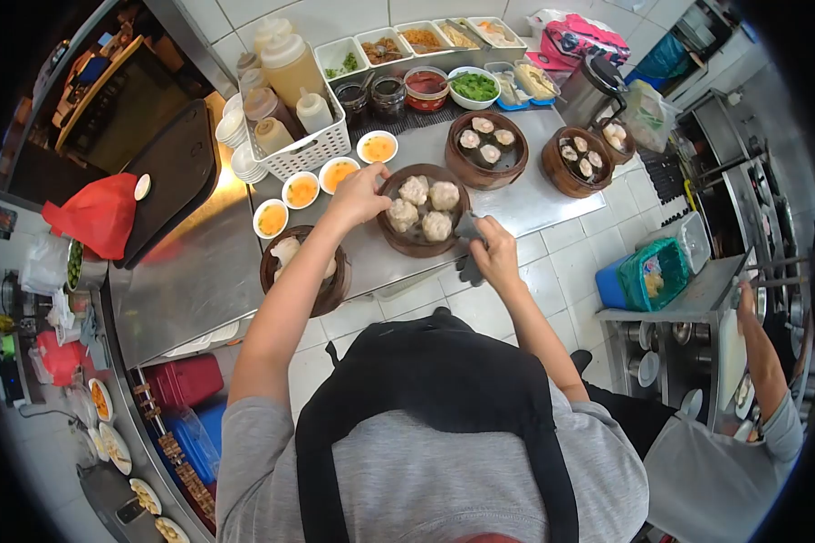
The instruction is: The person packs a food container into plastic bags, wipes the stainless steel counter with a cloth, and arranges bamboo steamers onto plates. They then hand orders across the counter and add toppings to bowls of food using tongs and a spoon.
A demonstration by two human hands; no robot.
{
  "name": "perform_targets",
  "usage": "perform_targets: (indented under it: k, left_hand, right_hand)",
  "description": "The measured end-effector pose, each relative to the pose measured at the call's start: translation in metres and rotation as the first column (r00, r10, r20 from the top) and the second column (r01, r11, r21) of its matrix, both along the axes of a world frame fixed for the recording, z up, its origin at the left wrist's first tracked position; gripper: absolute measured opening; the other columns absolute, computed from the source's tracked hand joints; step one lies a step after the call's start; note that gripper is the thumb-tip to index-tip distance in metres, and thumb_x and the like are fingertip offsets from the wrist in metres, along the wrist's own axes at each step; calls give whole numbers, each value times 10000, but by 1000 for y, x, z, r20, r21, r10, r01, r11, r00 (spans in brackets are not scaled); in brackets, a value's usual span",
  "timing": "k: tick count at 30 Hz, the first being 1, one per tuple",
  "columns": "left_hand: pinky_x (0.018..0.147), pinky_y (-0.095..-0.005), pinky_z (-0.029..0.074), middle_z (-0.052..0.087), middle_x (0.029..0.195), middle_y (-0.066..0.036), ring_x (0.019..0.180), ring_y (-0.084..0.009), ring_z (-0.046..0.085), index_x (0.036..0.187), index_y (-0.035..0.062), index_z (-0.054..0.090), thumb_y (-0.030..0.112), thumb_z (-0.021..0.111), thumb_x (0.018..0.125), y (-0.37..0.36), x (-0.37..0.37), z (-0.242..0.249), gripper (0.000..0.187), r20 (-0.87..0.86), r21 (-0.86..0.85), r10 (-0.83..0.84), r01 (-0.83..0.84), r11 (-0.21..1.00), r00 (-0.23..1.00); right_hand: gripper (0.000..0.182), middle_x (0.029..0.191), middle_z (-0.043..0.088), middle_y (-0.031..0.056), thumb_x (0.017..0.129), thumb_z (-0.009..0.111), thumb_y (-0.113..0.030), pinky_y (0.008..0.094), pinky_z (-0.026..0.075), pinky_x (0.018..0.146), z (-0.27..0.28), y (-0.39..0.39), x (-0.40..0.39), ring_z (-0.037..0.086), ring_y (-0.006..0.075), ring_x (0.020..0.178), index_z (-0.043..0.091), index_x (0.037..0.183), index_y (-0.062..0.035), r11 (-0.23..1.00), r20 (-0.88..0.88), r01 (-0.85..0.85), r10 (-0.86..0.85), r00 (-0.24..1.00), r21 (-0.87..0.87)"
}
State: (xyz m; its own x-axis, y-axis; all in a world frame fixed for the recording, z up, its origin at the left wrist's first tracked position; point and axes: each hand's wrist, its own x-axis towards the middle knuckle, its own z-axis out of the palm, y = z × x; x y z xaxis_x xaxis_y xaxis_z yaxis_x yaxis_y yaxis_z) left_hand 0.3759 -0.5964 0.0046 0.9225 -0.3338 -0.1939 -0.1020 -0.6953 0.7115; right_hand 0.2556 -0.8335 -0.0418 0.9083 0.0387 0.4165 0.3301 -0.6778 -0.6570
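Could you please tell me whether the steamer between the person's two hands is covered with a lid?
No, the steamer is open on top, with four dumplings in plain view.

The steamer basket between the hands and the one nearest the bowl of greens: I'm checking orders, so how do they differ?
The near basket holds larger dumplings; the far basket, smaller dumplings. The near basket's sit closer together; the far basket's leave more base bare. The left hand and right hand are at the near basket, not the far basket. Both are round and hold four.
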Motion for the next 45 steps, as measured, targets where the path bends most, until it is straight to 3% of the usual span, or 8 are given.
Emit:
perform_targets:
  k: [9,15,23,25,26,31,35,45]
  left_hand:
    - [711,-351,464,610,830,-80,793,-245,588,1034,100,571,-27,611,613,7,28,15,441,100,168,-482,462,871,871]
    - [704,-339,481,632,878,-91,825,-254,609,1012,42,561,-60,601,621,8,39,18,406,127,177,-495,472,864,859]
    - [650,-302,480,621,855,-123,679,-169,610,1073,25,542,153,614,771,-74,65,14,336,162,-67,-183,196,978,970]
    - [645,-299,476,603,837,-98,706,-169,600,1072,38,539,162,635,758,-104,63,6,352,190,8,-90,90,996,978]
    - [627,-297,471,573,811,-76,701,-174,585,1058,55,538,170,649,746,-108,68,-16,351,575,82,-99,62,995,812]
    - [712,-372,456,555,877,-79,842,-256,562,989,103,553,158,633,736,-169,40,30,271,525,-25,-113,148,989,844]
    - [747,-370,466,557,874,-67,892,-244,546,856,68,601,120,601,740,-244,32,29,127,732,111,-398,480,870,553]
    - [780,-418,468,629,891,-191,885,-333,595,960,87,632,133,575,769,-317,123,-8,205,506,289,-437,331,898,744]
  right_hand:
    - [193,813,542,182,712,486,-47,440,426,684,11,-3,57,534,399,755,543,884,18,953,-122,-118,157,980,278]
    - [209,930,526,183,743,517,-69,455,442,693,25,18,88,548,384,800,551,936,0,915,-98,-401,395,913,-44]
    - [171,877,543,198,769,514,-74,483,459,642,28,-31,56,561,411,746,513,932,-23,960,-190,29,-84,978,-278]
    - [150,887,545,202,765,510,-74,480,454,668,25,-55,46,558,405,778,495,901,-15,990,-101,62,-75,992,-126]
    - [143,879,545,207,761,507,-75,482,444,681,19,-74,40,553,405,791,495,888,-11,984,-106,128,-141,984,-123]
    - [195,801,547,221,776,484,-21,418,418,697,6,-186,13,537,385,765,534,959,25,774,9,570,-595,804,277]
    - [219,966,561,209,788,465,1,391,415,752,9,-237,26,539,367,872,533,996,16,807,180,588,-588,789,58]
    - [298,876,567,233,764,505,-37,436,428,750,0,-240,66,538,418,855,506,1057,12,822,-53,539,-539,841,185]
